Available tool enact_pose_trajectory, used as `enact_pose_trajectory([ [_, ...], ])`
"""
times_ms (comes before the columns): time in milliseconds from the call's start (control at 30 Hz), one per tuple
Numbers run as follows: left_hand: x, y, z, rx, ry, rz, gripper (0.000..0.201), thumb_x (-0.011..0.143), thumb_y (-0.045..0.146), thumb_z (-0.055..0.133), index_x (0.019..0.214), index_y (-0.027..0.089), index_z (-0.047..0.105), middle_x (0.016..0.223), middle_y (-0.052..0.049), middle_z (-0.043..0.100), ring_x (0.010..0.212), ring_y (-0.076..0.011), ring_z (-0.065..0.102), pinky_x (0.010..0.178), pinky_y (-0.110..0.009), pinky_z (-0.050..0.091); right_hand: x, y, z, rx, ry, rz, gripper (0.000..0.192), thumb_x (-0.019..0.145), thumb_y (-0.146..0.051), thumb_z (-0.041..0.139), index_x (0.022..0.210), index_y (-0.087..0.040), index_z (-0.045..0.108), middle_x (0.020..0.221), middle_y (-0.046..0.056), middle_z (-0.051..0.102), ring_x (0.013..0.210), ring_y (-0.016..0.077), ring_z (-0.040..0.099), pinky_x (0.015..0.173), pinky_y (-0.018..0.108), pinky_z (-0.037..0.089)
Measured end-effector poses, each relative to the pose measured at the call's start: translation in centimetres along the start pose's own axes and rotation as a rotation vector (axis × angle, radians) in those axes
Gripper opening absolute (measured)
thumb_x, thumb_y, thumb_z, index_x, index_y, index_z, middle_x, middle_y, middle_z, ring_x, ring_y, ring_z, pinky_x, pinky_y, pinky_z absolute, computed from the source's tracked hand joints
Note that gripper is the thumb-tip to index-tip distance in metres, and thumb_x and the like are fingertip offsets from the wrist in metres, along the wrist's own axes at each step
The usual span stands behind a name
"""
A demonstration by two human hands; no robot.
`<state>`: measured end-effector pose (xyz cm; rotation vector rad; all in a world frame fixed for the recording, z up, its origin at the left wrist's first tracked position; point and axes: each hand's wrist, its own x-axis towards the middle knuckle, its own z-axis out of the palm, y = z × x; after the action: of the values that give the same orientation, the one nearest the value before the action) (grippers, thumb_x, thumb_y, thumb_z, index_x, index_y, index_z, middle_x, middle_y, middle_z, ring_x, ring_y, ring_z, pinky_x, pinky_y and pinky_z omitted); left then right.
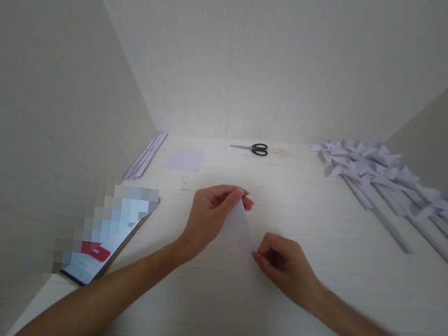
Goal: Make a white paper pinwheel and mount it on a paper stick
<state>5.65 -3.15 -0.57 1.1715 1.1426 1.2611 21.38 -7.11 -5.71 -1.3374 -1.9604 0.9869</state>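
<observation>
A thin white sheet of paper (237,229) is held above the table between both hands. My left hand (213,207) pinches its upper corner between thumb and fingers, hiding part of the sheet. Lower down and to the right, my right hand (284,261) grips another corner with thumb and forefinger. Behind my left hand, a square of pale paper (185,160) lies flat on the table. Black-handled scissors (252,148) rest near the back wall, blades pointing left.
Several white paper pinwheels (370,166) on paper sticks lie at the right. Rolled paper sticks (146,156) are bundled at the back left. A phone (94,261), partly blurred out, leans at the left. Small scraps (184,179) dot the table (199,316); walls enclose it.
</observation>
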Motion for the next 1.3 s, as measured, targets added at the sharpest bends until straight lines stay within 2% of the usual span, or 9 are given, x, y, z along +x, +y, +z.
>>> enact_pose_trajectory([
  [267, -0.1, 0.0, 0.0, 0.104, 0.025, 0.047, 0.019, 0.071, 0.031, 0.054, 0.069, 0.014, 0.063, 0.063, -0.003, 0.067, 0.058, -0.0121, 0.060, 0.051, -0.020, 0.045, -0.1, 0.1, 0.2, -0.032, 0.006, -0.023, 0.016, 0.069, -0.017, 0.049, 0.055, -0.017, 0.043, 0.050, -0.003, 0.041, 0.045, 0.0072, 0.035, 0.041, 0.019, 0.027],
  [667, -0.2, 0.1, -0.2, 0.152, 0.015, 0.039, 0.023, 0.073, 0.034, 0.052, 0.071, 0.014, 0.063, 0.065, -0.003, 0.067, 0.055, -0.0117, 0.059, 0.045, -0.019, 0.041, -0.1, -0.1, 0.1, -0.032, -0.004, -0.018, 0.017, 0.070, -0.017, 0.049, 0.054, -0.017, 0.043, 0.050, -0.004, 0.040, 0.046, 0.0073, 0.035, 0.041, 0.019, 0.027],
  [800, -0.2, 0.1, -0.4, 0.138, -0.009, 0.024, 0.023, 0.073, 0.035, 0.052, 0.072, 0.015, 0.063, 0.066, -0.004, 0.067, 0.054, -0.0118, 0.058, 0.044, -0.019, 0.040, 0.0, 0.0, -0.2, -0.062, 0.005, -0.050, 0.017, 0.071, -0.016, 0.048, 0.055, -0.017, 0.043, 0.051, -0.003, 0.042, 0.047, 0.0080, 0.036, 0.042, 0.019, 0.027],
  [1000, -0.4, 0.5, -0.5, 0.081, -0.004, 0.034, 0.022, 0.072, 0.034, 0.053, 0.069, 0.014, 0.062, 0.064, -0.005, 0.067, 0.058, -0.0151, 0.061, 0.052, -0.023, 0.045, 0.2, 0.1, -0.7, -0.144, 0.039, -0.115, 0.020, 0.074, -0.018, 0.047, 0.055, -0.017, 0.043, 0.053, -0.002, 0.043, 0.048, 0.0089, 0.038, 0.044, 0.020, 0.028],
  [1300, -0.4, 0.7, -0.4, -0.084, 0.003, -0.109, 0.018, 0.067, 0.030, 0.058, 0.062, 0.013, 0.059, 0.054, -0.003, 0.064, 0.050, -0.0127, 0.058, 0.049, -0.022, 0.044, 0.5, 0.4, -1.2, -0.183, 0.061, -0.238, 0.019, 0.076, -0.015, 0.044, 0.057, -0.017, 0.042, 0.055, -0.001, 0.042, 0.050, 0.0091, 0.038, 0.045, 0.021, 0.028],
])
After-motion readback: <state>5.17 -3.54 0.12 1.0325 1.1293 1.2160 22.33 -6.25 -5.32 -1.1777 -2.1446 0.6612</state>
